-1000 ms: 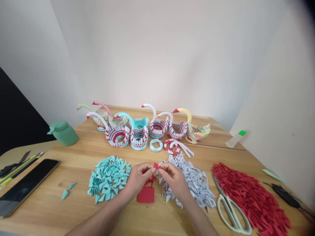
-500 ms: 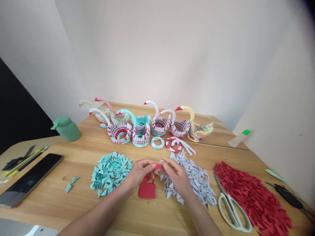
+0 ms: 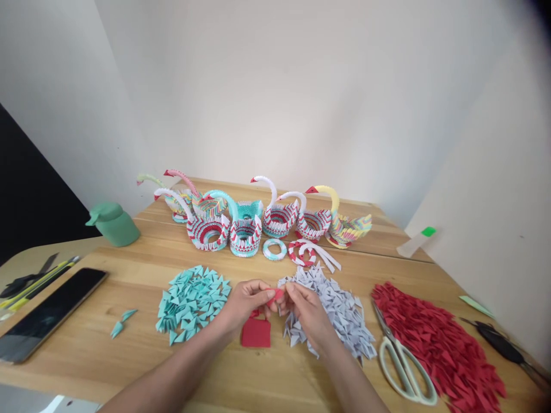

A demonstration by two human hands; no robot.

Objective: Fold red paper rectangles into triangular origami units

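Between my two hands is a small piece of folded red paper (image 3: 276, 296). My left hand (image 3: 252, 299) pinches it from the left with closed fingers. The closed fingertips of my right hand (image 3: 303, 304) grip its right side. Just below them on the table lies a stack of red paper rectangles (image 3: 256, 334), with a few small red pieces partly hidden behind my left fingers. A pile of teal folded triangles (image 3: 193, 304) lies left of my hands. Pale lilac folded triangles (image 3: 340, 312) are heaped beside and behind my right hand.
Folded-paper swans (image 3: 245, 232) stand in rows at the back, with a teal-and-white ring (image 3: 274, 249) before them. Scissors (image 3: 404, 364) lie by a pile of red triangles (image 3: 439, 338) at right. A phone (image 3: 51, 315) and green container (image 3: 114, 223) are at left.
My right fingertips have shifted slightly on the red paper, which now tilts a little more. The whole view has moved slightly; the other things stay in place.
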